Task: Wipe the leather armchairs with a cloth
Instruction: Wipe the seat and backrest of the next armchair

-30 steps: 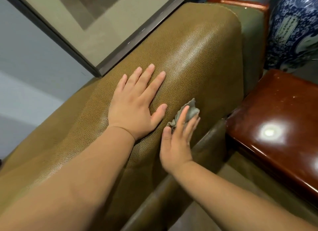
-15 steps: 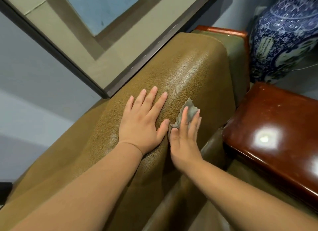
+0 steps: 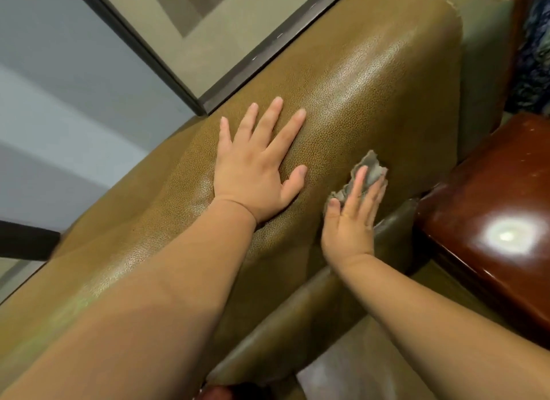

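The olive-brown leather armchair (image 3: 372, 81) fills the middle of the head view, its padded back running from lower left to upper right. My left hand (image 3: 256, 167) lies flat on top of the back with its fingers spread. Lower on the front face of the back, my right hand (image 3: 354, 218) presses a small crumpled grey cloth (image 3: 370, 170) against the leather with straight fingers. Most of the cloth is hidden under those fingers.
A glossy dark red wooden side table (image 3: 491, 209) stands close on the right, touching the chair. A blue and white vase (image 3: 535, 57) shows at the right edge. A dark-framed picture (image 3: 238, 27) hangs on the wall just behind the chair back.
My right hand and the cloth have slid right and down the chair back, away from my left hand. The camera has tilted and come closer. My left hand stays flat.
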`<control>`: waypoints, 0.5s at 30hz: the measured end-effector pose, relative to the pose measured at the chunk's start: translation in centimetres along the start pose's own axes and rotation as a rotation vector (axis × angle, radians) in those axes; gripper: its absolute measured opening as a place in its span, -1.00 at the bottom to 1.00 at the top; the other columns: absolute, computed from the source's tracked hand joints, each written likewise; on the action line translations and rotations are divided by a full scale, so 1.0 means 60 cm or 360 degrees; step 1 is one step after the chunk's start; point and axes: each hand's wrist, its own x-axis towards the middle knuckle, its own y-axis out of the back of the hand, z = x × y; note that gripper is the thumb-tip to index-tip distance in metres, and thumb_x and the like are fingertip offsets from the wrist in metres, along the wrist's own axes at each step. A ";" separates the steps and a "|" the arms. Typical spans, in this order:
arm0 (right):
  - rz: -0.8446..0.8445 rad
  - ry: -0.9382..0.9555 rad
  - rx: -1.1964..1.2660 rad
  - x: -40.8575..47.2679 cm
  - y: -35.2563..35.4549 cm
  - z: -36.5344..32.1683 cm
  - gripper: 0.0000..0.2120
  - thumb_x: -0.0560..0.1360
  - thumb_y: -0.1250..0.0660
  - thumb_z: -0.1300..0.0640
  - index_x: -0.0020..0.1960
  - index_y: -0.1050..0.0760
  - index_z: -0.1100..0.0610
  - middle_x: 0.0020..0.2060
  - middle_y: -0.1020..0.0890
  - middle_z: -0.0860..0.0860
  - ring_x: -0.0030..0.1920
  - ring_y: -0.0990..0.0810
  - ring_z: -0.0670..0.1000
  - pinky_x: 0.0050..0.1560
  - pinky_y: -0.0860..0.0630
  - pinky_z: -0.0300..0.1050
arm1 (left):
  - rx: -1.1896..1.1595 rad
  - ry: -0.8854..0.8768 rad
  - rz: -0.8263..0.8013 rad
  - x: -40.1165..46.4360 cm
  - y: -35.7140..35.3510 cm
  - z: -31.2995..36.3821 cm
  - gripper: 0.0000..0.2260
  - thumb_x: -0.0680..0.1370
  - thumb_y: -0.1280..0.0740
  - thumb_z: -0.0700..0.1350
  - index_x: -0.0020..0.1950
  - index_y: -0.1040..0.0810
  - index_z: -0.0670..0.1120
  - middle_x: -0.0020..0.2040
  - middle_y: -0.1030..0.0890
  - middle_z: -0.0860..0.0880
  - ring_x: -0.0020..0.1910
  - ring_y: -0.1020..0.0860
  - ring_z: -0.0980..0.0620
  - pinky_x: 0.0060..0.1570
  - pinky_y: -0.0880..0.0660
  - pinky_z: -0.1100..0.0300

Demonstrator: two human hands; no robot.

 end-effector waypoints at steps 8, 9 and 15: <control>-0.0133 -0.0026 0.0318 -0.074 -0.039 -0.089 -0.37 0.71 0.13 -0.12 0.69 0.14 0.11 0.60 0.40 0.26 0.61 0.37 0.34 0.62 0.23 0.23 | 0.0016 0.0041 -0.0032 -0.003 -0.004 -0.003 -0.29 0.58 -0.14 0.29 0.72 -0.10 0.15 0.71 -0.16 -0.07 0.65 -0.19 -0.25 0.51 -0.18 -0.43; -0.0195 0.0121 0.0281 -0.090 -0.040 -0.093 -0.29 0.67 0.13 -0.24 0.66 0.37 0.00 0.58 0.49 0.17 0.60 0.47 0.23 0.61 0.27 0.12 | 0.0008 0.0039 -0.0022 -0.003 -0.006 -0.001 -0.29 0.58 -0.14 0.29 0.71 -0.10 0.15 0.71 -0.16 -0.07 0.65 -0.19 -0.25 0.51 -0.18 -0.43; -0.0026 -0.0662 0.0139 -0.041 -0.040 0.060 -0.29 0.70 0.08 -0.20 0.66 0.38 0.01 0.66 0.25 0.21 0.66 0.26 0.21 0.65 0.14 0.18 | 0.0009 0.0056 0.0018 0.000 -0.014 0.007 -0.32 0.60 -0.10 0.31 0.71 -0.08 0.18 0.70 -0.19 -0.04 0.66 -0.19 -0.18 0.52 -0.19 -0.41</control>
